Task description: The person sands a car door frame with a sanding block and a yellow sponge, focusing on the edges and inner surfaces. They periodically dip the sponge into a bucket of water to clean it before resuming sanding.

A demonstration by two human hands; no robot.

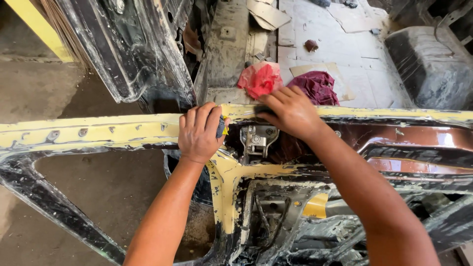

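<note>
Head view looks down on a yellow-painted, scuffed sheet-metal car body panel (98, 132) that runs across the frame, its paint worn through to black and bare metal along the lower struts. The left hand (199, 132) is clenched over the panel's top edge, fingers curled down the far side, and it presses a small dark sanding pad with a yellow corner (221, 127) against the metal; only a sliver of that pad shows at the hand's right side. The right hand (290, 112) lies just beside it, fingers bent and closed on a small dark piece (263, 110) at the panel's upper edge; what that piece is cannot be told. Between and below the two hands sits a grey metal latch bracket (257, 139), bolted into a brown-primed recess (394, 140) of the panel. Beyond the panel, on a pale dusty floor pan (354, 54), lie a crumpled red rag (260, 79) and a dark maroon rag (318, 86), touching or nearly touching each other. A black, scraped body part (133, 49) leans at upper left over a concrete floor (34, 88).
</note>
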